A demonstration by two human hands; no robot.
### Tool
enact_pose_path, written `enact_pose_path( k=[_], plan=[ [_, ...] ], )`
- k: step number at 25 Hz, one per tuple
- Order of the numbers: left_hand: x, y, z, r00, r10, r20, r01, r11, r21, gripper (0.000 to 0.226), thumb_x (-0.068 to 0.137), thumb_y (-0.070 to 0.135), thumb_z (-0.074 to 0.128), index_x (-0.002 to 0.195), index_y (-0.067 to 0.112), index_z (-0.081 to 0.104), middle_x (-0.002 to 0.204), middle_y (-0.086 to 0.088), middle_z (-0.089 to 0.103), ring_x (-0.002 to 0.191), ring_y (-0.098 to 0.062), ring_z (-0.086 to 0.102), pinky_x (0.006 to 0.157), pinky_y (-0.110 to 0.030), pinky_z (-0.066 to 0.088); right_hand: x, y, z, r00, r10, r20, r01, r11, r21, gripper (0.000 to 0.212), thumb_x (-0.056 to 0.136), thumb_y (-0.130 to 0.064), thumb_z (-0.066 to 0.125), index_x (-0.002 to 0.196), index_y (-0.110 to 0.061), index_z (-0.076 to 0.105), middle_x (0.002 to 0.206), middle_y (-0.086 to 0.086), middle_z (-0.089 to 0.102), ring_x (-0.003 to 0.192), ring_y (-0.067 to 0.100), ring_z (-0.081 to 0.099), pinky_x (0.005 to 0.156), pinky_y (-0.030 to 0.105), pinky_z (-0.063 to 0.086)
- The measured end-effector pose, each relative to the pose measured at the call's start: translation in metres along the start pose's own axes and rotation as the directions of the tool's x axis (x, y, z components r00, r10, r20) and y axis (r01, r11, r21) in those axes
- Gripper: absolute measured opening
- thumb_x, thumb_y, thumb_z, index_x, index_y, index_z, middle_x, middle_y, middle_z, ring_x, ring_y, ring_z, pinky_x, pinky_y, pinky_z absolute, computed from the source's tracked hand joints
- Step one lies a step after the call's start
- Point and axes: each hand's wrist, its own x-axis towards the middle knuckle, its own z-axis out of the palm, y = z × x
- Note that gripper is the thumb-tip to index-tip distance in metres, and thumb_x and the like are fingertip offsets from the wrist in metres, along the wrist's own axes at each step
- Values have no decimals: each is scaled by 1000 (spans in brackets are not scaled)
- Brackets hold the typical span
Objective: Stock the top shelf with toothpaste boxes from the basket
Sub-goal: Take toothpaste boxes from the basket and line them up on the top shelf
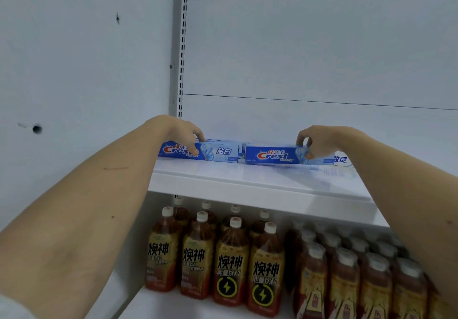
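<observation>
Two blue Crest toothpaste boxes lie lengthwise on the white top shelf, side by side. My left hand grips the left toothpaste box, fingers over its top and thumb on its front face. My right hand holds the right toothpaste box near its right end in the same way. More boxes seem to lie behind these two, mostly hidden. The basket is out of view.
A slotted metal upright runs up the white back wall at the shelf's left end. Below, the lower shelf holds several brown drink bottles with white caps. Another box end shows right of my right hand.
</observation>
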Motion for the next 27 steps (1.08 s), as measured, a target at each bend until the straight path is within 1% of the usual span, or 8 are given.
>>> enact_pose_path(
  k=[4, 6, 9, 13, 16, 20, 23, 27],
  plan=[
    [10, 0, -4, 999, -8, 45, 9, 1000, -10, 37, 87, 19, 71, 117, 31, 54, 128, -3, 55, 108, -27, 62, 92, -40, 55, 15, -12, 8, 999, 6, 49, -5, 1000, -18, 36, 88, -12, 62, 123, -19, 54, 107, 2, 59, 90, 23, 57, 75, 29, 44],
    [12, 1, -6, 999, -16, 51, 16, 1000, -3, 38, 84, 20, 74, 114, 32, 54, 129, -2, 56, 105, -27, 64, 90, -41, 56, 22, -17, 14, 999, 13, 39, -13, 1000, -18, 36, 89, -16, 61, 124, -21, 54, 106, 0, 57, 95, 24, 58, 77, 30, 45],
    [11, 3, -8, 998, -21, 58, 22, 1000, -17, 38, 82, 23, 76, 113, 31, 55, 124, -2, 58, 100, -26, 65, 86, -38, 57, 28, -16, 19, 999, 16, 32, -16, 1000, 12, 36, 89, -18, 62, 123, -23, 54, 115, 1, 58, 106, 27, 60, 83, 34, 50],
    [3, 7, -11, 999, -16, 37, 19, 996, -85, 40, 79, 25, 79, 114, 31, 59, 124, -2, 58, 102, -27, 64, 90, -45, 56, 28, -10, 20, 1000, 18, 21, -19, 999, 42, 32, 89, -19, 61, 120, -24, 56, 119, 3, 60, 105, 27, 60, 84, 36, 51],
    [-3, 12, -12, 1000, -4, 9, 5, 995, -97, 40, 80, 29, 78, 115, 32, 58, 125, 0, 56, 107, -27, 60, 95, -48, 53, 26, -9, 21, 1000, 11, 2, -11, 999, 35, 38, 92, -15, 56, 129, -24, 52, 130, 6, 55, 114, 27, 55, 91, 37, 51],
    [-9, 18, -11, 995, 7, -95, -18, 993, -115, 35, 83, 34, 74, 114, 34, 58, 130, 1, 56, 114, -24, 55, 102, -46, 46, 16, -8, 12, 993, 28, -114, -19, 997, 78, 50, 91, -4, 46, 138, -22, 47, 140, 8, 48, 124, 30, 49, 98, 38, 45],
    [-18, 28, -11, 992, -6, -128, -18, 983, -180, 37, 85, 33, 71, 119, 32, 57, 134, -1, 54, 114, -23, 55, 103, -46, 46, 6, -5, 4, 980, 41, -192, -8, 985, 171, 47, 92, -7, 42, 137, -20, 49, 141, 6, 48, 126, 30, 47, 103, 41, 42],
    [-41, 48, -12, 981, -14, -192, -23, 982, -186, 42, 90, 27, 67, 130, 26, 53, 142, -5, 46, 125, -28, 48, 108, -48, 40, -17, -3, 0, 968, 38, -249, 23, 971, 237, 44, 94, -15, 42, 136, -21, 49, 142, 6, 48, 126, 30, 47, 104, 43, 42]
  ],
)
